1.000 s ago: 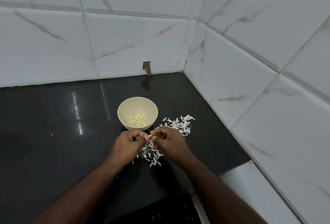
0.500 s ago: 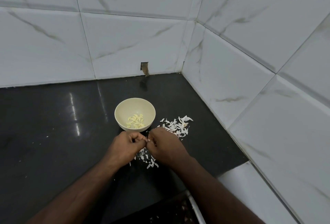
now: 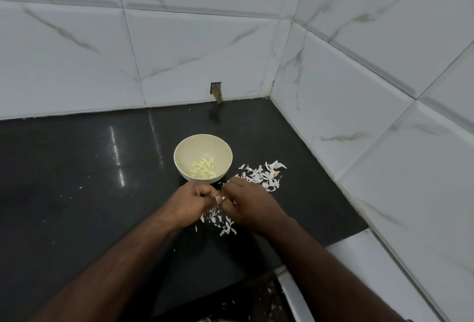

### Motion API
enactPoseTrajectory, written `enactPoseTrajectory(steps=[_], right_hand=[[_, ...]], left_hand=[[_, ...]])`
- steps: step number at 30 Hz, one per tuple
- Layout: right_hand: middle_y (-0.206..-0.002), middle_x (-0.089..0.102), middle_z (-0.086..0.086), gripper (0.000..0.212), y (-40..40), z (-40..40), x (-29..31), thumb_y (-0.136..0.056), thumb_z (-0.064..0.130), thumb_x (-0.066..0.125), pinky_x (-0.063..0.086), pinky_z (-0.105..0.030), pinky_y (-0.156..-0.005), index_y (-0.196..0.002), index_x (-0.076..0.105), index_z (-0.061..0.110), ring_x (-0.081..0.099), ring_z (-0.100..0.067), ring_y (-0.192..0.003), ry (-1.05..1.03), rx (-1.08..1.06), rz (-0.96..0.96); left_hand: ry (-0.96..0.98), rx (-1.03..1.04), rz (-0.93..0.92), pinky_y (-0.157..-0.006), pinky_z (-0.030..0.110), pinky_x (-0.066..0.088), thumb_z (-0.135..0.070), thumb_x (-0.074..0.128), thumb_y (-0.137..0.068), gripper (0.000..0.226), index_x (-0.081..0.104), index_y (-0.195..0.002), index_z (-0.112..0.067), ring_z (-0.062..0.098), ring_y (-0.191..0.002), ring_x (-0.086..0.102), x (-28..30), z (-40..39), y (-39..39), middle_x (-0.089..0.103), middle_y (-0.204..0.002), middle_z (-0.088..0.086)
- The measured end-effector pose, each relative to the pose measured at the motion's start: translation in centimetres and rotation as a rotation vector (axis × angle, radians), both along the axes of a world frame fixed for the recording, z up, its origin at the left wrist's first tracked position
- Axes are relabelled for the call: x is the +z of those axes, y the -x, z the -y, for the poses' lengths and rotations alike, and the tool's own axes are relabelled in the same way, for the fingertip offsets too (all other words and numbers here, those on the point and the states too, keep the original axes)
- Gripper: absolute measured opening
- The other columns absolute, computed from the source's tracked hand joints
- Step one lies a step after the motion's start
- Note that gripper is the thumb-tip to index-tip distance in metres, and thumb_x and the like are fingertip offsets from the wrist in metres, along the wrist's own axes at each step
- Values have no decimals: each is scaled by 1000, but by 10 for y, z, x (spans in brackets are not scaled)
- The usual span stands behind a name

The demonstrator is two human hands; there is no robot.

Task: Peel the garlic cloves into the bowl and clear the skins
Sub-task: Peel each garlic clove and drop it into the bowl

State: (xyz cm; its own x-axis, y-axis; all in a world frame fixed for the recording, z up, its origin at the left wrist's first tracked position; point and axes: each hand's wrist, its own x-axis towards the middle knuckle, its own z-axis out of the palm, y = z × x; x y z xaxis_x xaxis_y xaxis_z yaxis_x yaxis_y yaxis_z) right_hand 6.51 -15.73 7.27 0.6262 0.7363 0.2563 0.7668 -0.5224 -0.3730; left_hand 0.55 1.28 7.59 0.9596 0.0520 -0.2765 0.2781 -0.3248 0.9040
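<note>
Black countertop [image 3: 77, 193] below marbled wall tiles [image 3: 195, 54]

Both forearms reach in from the near edge and converge at the middle. The left hand [image 3: 195, 199] is curled into a loose fist, thumb toward the right. The right hand [image 3: 250, 203] is curled too, knuckles up, its fingertips meeting the left thumb.
</note>
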Motion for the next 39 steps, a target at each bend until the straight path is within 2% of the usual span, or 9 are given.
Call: enactPoseTrajectory(steps=[6, 10, 13, 20, 23, 25, 31, 35, 39], right_hand=[[-74, 54, -4, 22, -7, 2, -7, -92, 25, 55, 37, -31, -52, -77, 63, 9, 50, -22, -60, -50, 147, 313], [-85, 61, 2, 26, -10, 8, -4, -91, 30, 48, 48, -31, -62, -91, 67, 13, 58, -16, -74, -41, 9, 14], [-88, 61, 13, 16, -15, 12, -4, -94, 17, 57, 43, -17, -74, -99, 73, 16, 56, -1, -80, -109, -86, -263], [-77, 71, 11, 13, -14, 15, -2, -87, 9, 74, 46, -10, -60, -87, 76, 22, 62, 4, -62, -318, -257, -567], [-96, 77, 0, 29, -13, 12, -6, -88, 9, 74, 59, -29, -80, -102, 74, 34, 72, -15, -86, -358, -227, -734], [-98, 77, -8, 23, -9, 8, -10, -89, 13, 74, 58, -39, -84, -108, 75, 27, 72, -21, -88, -379, -215, -852], [-92, 74, -19, 9, 6, 0, -3, -90, -9, 63, 52, -21, -61, -93, 69, -4, 69, -12, -68, -798, -222, -1110], [-89, 73, -23, 3, 2, 1, -5, -91, 1, 67, 54, -31, -66, -90, 69, 3, 68, -26, -78, -806, -278, -1110], [-80, 72, -17, 15, 0, 0, -8, -90, 2, 69, 54, -30, -65, -105, 70, 3, 66, -17, -69, -734, -315, -1079]], left_hand=[[195, 13, -138, -48, 18, 32, -3, 61, -92, 39, 68, -59, -21, 5, -53, 48, 7, 0, 0, 59, -59, -3], [196, 25, -128, -50, 17, 34, -5, 60, -93, 27, 68, -71, -17, 6, -57, 49, 4, -1, 1, 61, -62, -3], [179, 47, -81, -57, 17, 40, -10, 64, -95, 16, 71, -82, -14, 6, -60, 50, -2, -1, 2, 62, -65, -5], [190, 74, -83, -60, 18, 40, -17, 59, -100, 18, 74, -94, -10, 5, -61, 48, -11, -3, 0, 63, -65, -10], [201, 77, -83, -57, 15, 40, -16, 57, -101, 20, 73, -89, -13, 4, -61, 49, -12, -1, -1, 63, -67, -7], [236, 78, -83, -55, 14, 39, -15, 58, -101, 23, 73, -83, -17, 4, -61, 49, -12, 1, 0, 62, -69, -4], [279, 124, -110, -53, 19, 37, -38, 62, -98, 35, 71, -73, -16, 6, -56, 50, -15, 4, -1, 60, -61, -3], [251, 163, -85, -49, 13, 38, -40, 66, -94, 35, 69, -74, -11, 4, -52, 48, -17, 4, -2, 59, -59, -3], [287, 169, -14, -51, 12, 39, -26, 73, -91, 21, 70, -86, -5, 8, -57, 49, -19, 1, -2, 59, -70, 9]])
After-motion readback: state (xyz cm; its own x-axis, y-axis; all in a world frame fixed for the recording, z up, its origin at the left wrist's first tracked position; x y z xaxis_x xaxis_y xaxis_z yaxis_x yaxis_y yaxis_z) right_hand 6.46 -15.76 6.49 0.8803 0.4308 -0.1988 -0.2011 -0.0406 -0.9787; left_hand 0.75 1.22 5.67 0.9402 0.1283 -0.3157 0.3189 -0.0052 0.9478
